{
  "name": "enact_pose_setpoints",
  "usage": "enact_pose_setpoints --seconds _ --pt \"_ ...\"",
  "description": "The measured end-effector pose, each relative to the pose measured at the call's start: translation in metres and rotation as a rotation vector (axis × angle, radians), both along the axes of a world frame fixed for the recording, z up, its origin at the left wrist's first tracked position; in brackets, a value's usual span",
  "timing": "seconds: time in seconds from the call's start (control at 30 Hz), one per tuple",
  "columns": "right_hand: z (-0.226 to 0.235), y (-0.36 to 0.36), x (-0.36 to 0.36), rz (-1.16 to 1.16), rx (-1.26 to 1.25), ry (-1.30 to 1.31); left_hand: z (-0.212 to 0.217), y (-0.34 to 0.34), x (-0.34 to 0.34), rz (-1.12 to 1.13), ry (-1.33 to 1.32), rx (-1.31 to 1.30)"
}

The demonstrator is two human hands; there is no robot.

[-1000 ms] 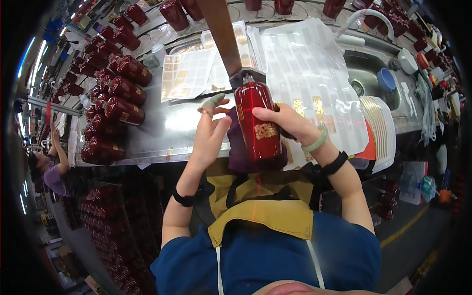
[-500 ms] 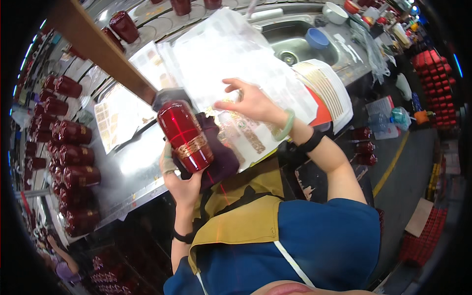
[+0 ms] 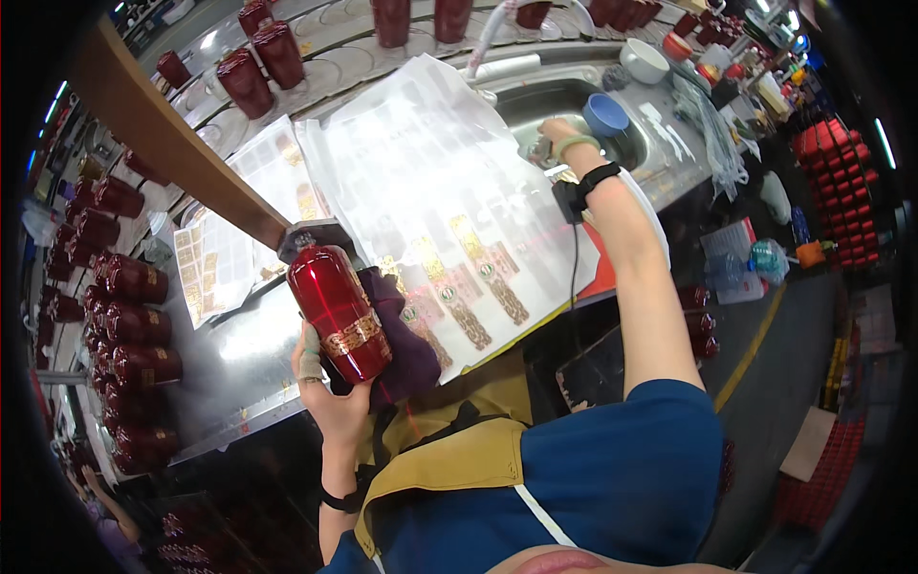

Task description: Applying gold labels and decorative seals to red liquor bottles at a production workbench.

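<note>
My left hand (image 3: pixel 333 400) grips a glossy dark red bottle (image 3: pixel 342 311) near its base, fingers along its left side. The bottle lies tilted, a gold patterned band (image 3: pixel 351 335) round its lower part. Its upper end meets a dark holder (image 3: pixel 320 232) at the foot of a brown bar. Over by the sink (image 3: pixel 626 153), my right hand (image 3: pixel 558 132) reaches down at the basin's left side, next to a blue bowl (image 3: pixel 605 115); its fingers are mostly hidden. Between the hands lies a white sheet (image 3: pixel 535 253) with strips of gold and brown decals (image 3: pixel 462 311).
A dark purple cloth (image 3: pixel 406 335) lies beside the bottle. Many red jars (image 3: pixel 134 277) crowd the left, with more on the rack (image 3: pixel 325 72) behind. The brown bar (image 3: pixel 182 143) slants across the upper left. A white bowl (image 3: pixel 644 60) stands beyond the sink.
My right hand has moved from above the decal sheet, up and right to the sink. My left hand still holds the bottle in the holder. The view has shifted slightly.
</note>
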State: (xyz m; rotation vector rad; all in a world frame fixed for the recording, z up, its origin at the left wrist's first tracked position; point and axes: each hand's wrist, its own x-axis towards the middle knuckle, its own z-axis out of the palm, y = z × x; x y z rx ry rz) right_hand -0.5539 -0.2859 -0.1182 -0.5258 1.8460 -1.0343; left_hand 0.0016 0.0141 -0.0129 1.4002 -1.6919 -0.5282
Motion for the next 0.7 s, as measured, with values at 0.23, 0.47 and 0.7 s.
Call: enact_pose_setpoints --seconds 0.23,0.47,0.7 --pt "0.034 0.036 -0.001 -0.018 -0.180 -0.722 0.000 0.001 0.003 -0.005 -0.007 0.044" --pt "0.120 0.168 0.007 0.350 -0.069 0.148 -0.006 -0.001 0.004 -0.020 -0.016 0.028" --pt "0.083 0.283 0.054 0.761 0.045 1.498 -0.006 -0.001 0.006 -0.025 -0.015 0.015"
